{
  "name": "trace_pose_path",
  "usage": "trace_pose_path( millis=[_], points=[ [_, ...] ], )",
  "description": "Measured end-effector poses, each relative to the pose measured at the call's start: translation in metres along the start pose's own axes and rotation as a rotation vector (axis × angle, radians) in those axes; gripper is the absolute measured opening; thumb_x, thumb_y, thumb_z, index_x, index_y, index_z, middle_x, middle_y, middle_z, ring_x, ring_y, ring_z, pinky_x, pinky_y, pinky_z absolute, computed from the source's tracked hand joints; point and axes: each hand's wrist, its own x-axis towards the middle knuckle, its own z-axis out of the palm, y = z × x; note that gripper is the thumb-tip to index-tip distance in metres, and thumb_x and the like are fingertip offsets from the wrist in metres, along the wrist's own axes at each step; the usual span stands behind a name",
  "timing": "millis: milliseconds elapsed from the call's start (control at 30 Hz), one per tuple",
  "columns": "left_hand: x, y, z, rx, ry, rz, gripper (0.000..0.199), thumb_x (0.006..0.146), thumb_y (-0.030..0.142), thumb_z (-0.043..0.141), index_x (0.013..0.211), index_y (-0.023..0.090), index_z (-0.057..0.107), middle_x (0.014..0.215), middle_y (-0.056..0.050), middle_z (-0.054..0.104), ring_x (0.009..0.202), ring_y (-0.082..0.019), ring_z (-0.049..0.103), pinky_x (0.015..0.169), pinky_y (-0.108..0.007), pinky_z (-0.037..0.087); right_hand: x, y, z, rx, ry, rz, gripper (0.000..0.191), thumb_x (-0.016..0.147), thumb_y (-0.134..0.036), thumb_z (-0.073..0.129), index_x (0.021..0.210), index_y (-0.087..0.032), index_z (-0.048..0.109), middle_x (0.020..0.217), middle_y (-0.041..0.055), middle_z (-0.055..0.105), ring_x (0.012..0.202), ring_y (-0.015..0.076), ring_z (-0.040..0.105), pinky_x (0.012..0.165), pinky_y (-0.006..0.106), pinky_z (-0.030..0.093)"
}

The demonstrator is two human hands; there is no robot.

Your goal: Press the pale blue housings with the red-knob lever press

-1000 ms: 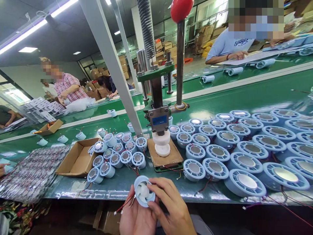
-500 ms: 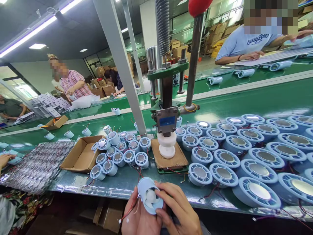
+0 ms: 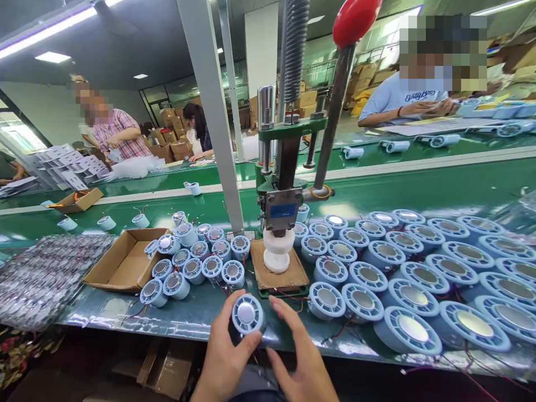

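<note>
My left hand [image 3: 226, 349] is closed around a light-blue round fan housing [image 3: 247, 314] at the front edge of the bench. The housing's ribbed face, with a silver disc in the middle, is turned up toward me. My right hand [image 3: 299, 354] is just right of it, fingers and thumb apart, holding nothing. Beyond the hands stands a hand press [image 3: 283, 209] with a red-knobbed lever [image 3: 355, 22]. Its white round press block [image 3: 277, 243] sits over a piece of cardboard [image 3: 295, 273].
Many similar blue housings [image 3: 368, 274] with loose wires cover the bench on the right, and several [image 3: 192, 269] cluster left of the press. Further left are an open cardboard box [image 3: 125, 262] and a plastic-wrapped stack [image 3: 54, 273]. Co-workers [image 3: 406, 100] sit across the green conveyor [image 3: 377, 167].
The blue housing has turned from its white-bladed opening to the silver-disc face. My right hand has let go of it and moved slightly away. The view has shifted a little.
</note>
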Motion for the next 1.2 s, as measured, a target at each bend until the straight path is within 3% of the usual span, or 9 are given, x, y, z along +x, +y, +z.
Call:
trace_pose_path(
  millis=[167, 300, 433, 600, 733, 933, 1000, 1067, 1200],
  points=[
    [0.013, 0.000, 0.005, 0.285, -0.073, -0.027, 0.056, 0.069, 0.016, 0.076, 0.124, 0.021, 0.068, 0.133, -0.012, 0.065, 0.128, -0.037, 0.054, 0.113, -0.051, 0.036, 0.004, 0.009, 0.016, -0.042, -0.072, 0.012, 0.064, 0.086, -0.007, 0.047, 0.148, -0.019, 0.035, 0.140, 0.0118, 0.054, 0.129, 0.0198, 0.057, 0.105, 0.033, 0.053],
    [0.007, -0.017, 0.009, 0.214, -0.066, -0.002, 0.059, 0.076, 0.022, 0.076, 0.133, 0.020, 0.062, 0.141, -0.014, 0.058, 0.135, -0.037, 0.048, 0.117, -0.050, 0.031, 0.004, 0.013, 0.025, -0.085, -0.013, -0.001, 0.061, 0.084, -0.006, 0.045, 0.145, -0.017, 0.039, 0.134, 0.0119, 0.059, 0.122, 0.0201, 0.062, 0.100, 0.032, 0.056],
    [-0.004, -0.034, 0.016, 0.038, 0.036, 0.080, 0.056, 0.082, 0.028, 0.075, 0.135, 0.020, 0.060, 0.142, -0.013, 0.057, 0.137, -0.033, 0.046, 0.120, -0.043, 0.025, 0.001, 0.017, 0.030, -0.115, -0.023, -0.003, 0.067, 0.082, -0.007, 0.048, 0.148, -0.014, 0.035, 0.134, 0.0138, 0.060, 0.120, 0.0221, 0.064, 0.096, 0.031, 0.058],
    [-0.009, -0.038, 0.021, 0.015, 0.007, 0.169, 0.049, 0.088, 0.035, 0.069, 0.134, 0.022, 0.061, 0.139, -0.014, 0.059, 0.133, -0.033, 0.050, 0.118, -0.041, 0.027, -0.003, 0.021, 0.030, -0.141, -0.063, 0.009, 0.072, 0.080, -0.007, 0.049, 0.150, -0.013, 0.032, 0.134, 0.0131, 0.061, 0.117, 0.0215, 0.065, 0.094, 0.028, 0.058],
    [-0.009, -0.039, 0.014, 0.013, 0.035, 0.140, 0.051, 0.085, 0.034, 0.073, 0.133, 0.021, 0.063, 0.138, -0.014, 0.060, 0.131, -0.035, 0.051, 0.118, -0.042, 0.029, -0.003, 0.024, 0.027, -0.104, -0.074, -0.024, 0.066, 0.083, -0.013, 0.052, 0.148, -0.013, 0.037, 0.133, 0.0117, 0.062, 0.118, 0.0212, 0.065, 0.096, 0.028, 0.057],
    [0.001, -0.045, -0.004, 0.169, -0.212, 0.135, 0.066, 0.077, 0.023, 0.079, 0.139, 0.022, 0.058, 0.142, -0.014, 0.057, 0.131, -0.035, 0.053, 0.112, -0.040, 0.038, -0.005, 0.026, 0.026, -0.094, -0.084, -0.034, 0.060, 0.086, -0.018, 0.052, 0.144, -0.013, 0.042, 0.131, 0.0114, 0.063, 0.115, 0.0207, 0.066, 0.095, 0.026, 0.057],
    [0.001, -0.043, -0.001, 0.150, -0.170, 0.154, 0.063, 0.079, 0.026, 0.079, 0.138, 0.022, 0.059, 0.141, -0.014, 0.058, 0.131, -0.035, 0.053, 0.113, -0.040, 0.037, -0.004, 0.025, 0.025, -0.104, -0.092, -0.016, 0.060, 0.087, -0.021, 0.053, 0.145, -0.012, 0.041, 0.130, 0.0118, 0.064, 0.113, 0.0212, 0.067, 0.093, 0.026, 0.058],
    [-0.002, -0.037, 0.003, 0.056, -0.037, 0.158, 0.060, 0.078, 0.033, 0.081, 0.134, 0.021, 0.061, 0.138, -0.015, 0.060, 0.130, -0.035, 0.054, 0.112, -0.040, 0.038, -0.002, 0.023, 0.024, -0.105, -0.105, 0.002, 0.060, 0.087, -0.021, 0.055, 0.144, -0.012, 0.040, 0.128, 0.0120, 0.065, 0.112, 0.0212, 0.068, 0.092, 0.026, 0.058],
    [-0.001, -0.025, -0.002, -0.157, 0.159, 0.138, 0.067, 0.080, 0.059, 0.073, 0.131, 0.018, 0.060, 0.130, -0.015, 0.063, 0.120, -0.033, 0.059, 0.103, -0.036, 0.046, 0.000, 0.018, 0.023, -0.106, -0.108, 0.018, 0.060, 0.088, -0.019, 0.059, 0.144, -0.013, 0.039, 0.129, 0.0120, 0.064, 0.114, 0.0213, 0.067, 0.093, 0.026, 0.058]
  ],
)
